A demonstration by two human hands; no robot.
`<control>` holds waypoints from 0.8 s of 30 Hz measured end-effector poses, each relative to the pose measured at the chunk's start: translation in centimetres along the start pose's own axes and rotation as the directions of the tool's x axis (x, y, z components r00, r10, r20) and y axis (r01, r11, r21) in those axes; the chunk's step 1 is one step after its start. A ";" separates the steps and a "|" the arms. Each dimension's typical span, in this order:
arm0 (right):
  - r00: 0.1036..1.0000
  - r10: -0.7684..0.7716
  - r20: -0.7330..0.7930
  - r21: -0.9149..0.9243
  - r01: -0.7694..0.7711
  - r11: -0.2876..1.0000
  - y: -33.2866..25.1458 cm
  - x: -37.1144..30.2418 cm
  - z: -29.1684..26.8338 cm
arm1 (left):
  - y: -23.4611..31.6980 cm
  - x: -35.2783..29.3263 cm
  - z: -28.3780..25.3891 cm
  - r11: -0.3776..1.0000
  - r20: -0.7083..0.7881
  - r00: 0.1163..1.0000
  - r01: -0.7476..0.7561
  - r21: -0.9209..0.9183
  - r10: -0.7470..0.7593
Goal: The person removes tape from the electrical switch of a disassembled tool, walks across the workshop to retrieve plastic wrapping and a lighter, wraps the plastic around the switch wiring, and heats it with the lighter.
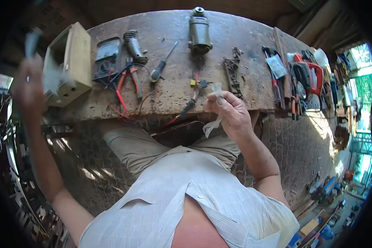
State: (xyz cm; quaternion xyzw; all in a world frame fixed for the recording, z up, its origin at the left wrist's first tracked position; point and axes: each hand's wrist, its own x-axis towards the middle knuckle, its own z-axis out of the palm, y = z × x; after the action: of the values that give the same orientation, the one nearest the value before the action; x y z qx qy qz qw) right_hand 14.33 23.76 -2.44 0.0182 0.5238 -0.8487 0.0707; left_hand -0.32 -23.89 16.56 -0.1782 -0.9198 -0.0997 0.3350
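Note:
My right hand (232, 113) is closed over the near edge of the workbench, pinching a thin whitish strip of cloth (213, 127). One end of the strip stands up above the fingers and the rest hangs below them. My left hand (29, 84) is raised at the far left beside a wooden box (80, 58), smeared by motion. A pale bluish thing (32, 43) sticks up from its closed fingers, and a blurred whitish piece (56, 80) shows next to it; their kind cannot be made out. Wires with a yellow connector (193, 83) lie near my right hand.
On the workbench (169, 37) stand a green motor housing (200, 35), a multimeter (106, 62), a ribbed tool part (134, 45), orange-handled pliers (135, 80), a screwdriver (158, 70) and a rusty metal bracket (232, 74). To the right lie a hammer (270, 51) and a red power tool (316, 78).

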 end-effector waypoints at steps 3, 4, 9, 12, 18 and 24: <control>0.995 -0.070 -0.064 -0.090 0.065 0.994 1.8 -0.8 0.2 | -10.7 7.0 1.8 0.999 -0.341 0.940 -0.037 -0.030 0.025; 0.985 -0.136 -0.104 -0.146 0.120 0.982 2.6 -1.5 0.2 | -14.1 8.1 4.5 0.998 -0.366 0.931 0.022 0.051 -0.002; 0.942 -0.325 -0.078 -0.496 0.246 0.833 4.3 -2.9 1.0 | -30.8 -0.2 9.3 0.958 0.597 0.797 -0.094 0.272 -0.092; 0.871 -0.488 -0.054 -0.745 0.290 0.601 4.1 -3.5 0.5 | -23.7 0.4 12.5 0.903 0.677 0.671 -0.028 0.429 -0.300; 0.902 -0.289 -0.322 -0.229 0.222 0.948 5.9 -4.2 -1.5 | -14.6 4.1 6.8 0.921 0.202 0.955 0.131 0.367 -0.216; 0.884 -0.097 -0.457 0.056 0.137 0.989 6.6 -3.3 0.0 | 11.1 -7.5 9.8 0.880 0.175 0.969 -0.072 -0.470 0.173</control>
State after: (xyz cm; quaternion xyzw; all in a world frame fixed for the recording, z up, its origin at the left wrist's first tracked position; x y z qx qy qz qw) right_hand 18.53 21.20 -7.91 0.1867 0.4888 -0.8457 -0.1054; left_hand 3.66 -12.73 5.02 -0.3201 -0.8871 -0.2739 0.1889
